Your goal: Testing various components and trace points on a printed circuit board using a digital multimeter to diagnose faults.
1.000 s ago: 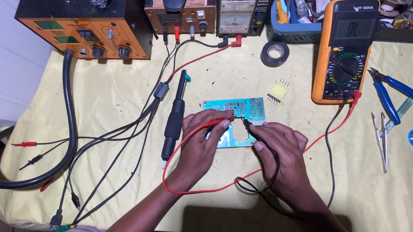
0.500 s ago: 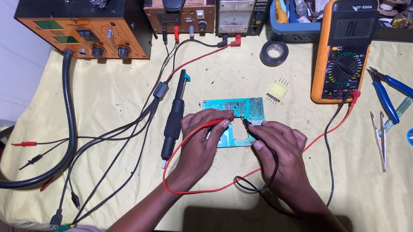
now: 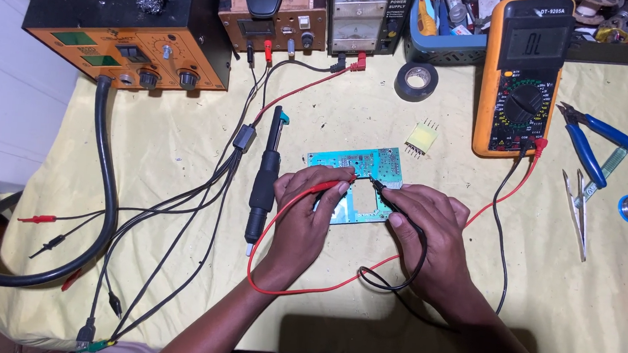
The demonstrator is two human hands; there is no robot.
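Holding probes: your left hand (image 3: 302,214) pinches the red probe (image 3: 326,188), your right hand (image 3: 428,232) the black probe (image 3: 393,197). Tips converge on the green circuit board (image 3: 355,163), lying flat just beyond both hands, long axis left-right.

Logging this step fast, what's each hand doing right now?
Left hand: closed on the red probe, tip on the board.
Right hand: closed on the black probe, tip on the board.

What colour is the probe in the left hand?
Red; the left hand holds the red probe, seen clearly in the head view.
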